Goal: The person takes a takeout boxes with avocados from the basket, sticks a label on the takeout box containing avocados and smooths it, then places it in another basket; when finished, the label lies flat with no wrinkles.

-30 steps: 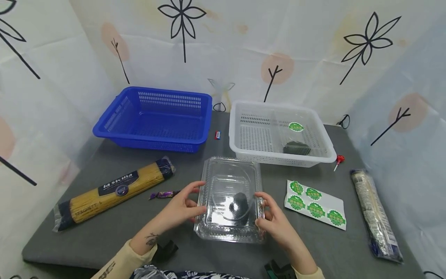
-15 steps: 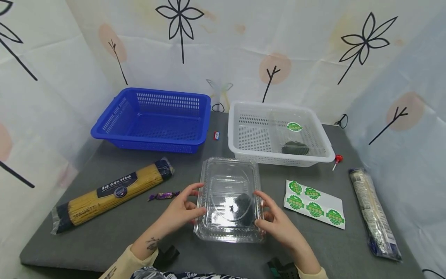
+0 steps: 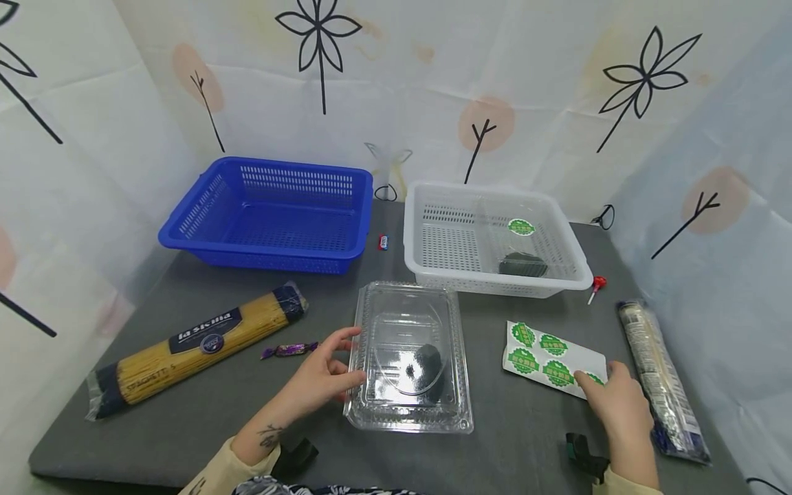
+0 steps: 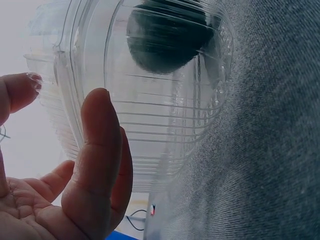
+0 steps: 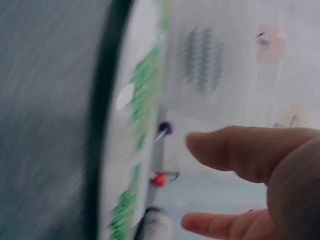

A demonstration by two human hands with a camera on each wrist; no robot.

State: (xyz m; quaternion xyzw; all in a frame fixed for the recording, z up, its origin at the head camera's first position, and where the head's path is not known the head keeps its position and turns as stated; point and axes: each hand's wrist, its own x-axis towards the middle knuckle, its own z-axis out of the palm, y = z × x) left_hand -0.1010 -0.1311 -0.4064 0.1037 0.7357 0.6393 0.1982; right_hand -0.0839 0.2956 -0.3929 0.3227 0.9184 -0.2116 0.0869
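Note:
A clear plastic clamshell container [image 3: 396, 330] lies closed on the grey table, with a dark round item [image 4: 167, 40] inside. My left hand [image 3: 324, 371] is at its left side, thumb and fingers lightly curved and touching the edge. To the right lies a white sheet of green round stickers [image 3: 551, 357]. Over that sheet's right end is my right hand [image 3: 625, 412], covering part of the last sticker in the head view. The right wrist view shows its thumb [image 5: 225, 150] and a finger spread apart beside the sheet, with nothing between them.
Behind stand a blue basket [image 3: 278, 258] and a white basket [image 3: 489, 278], the latter holding a stickered clear container. A spaghetti pack [image 3: 204, 350] and purple-wrapped candy [image 3: 289, 350] lie left; another long pack [image 3: 665, 385] and red lollipop [image 3: 598, 283] lie right.
My right hand has left the container's right edge and moved right to the sticker sheet. The left hand stays at the container's left side.

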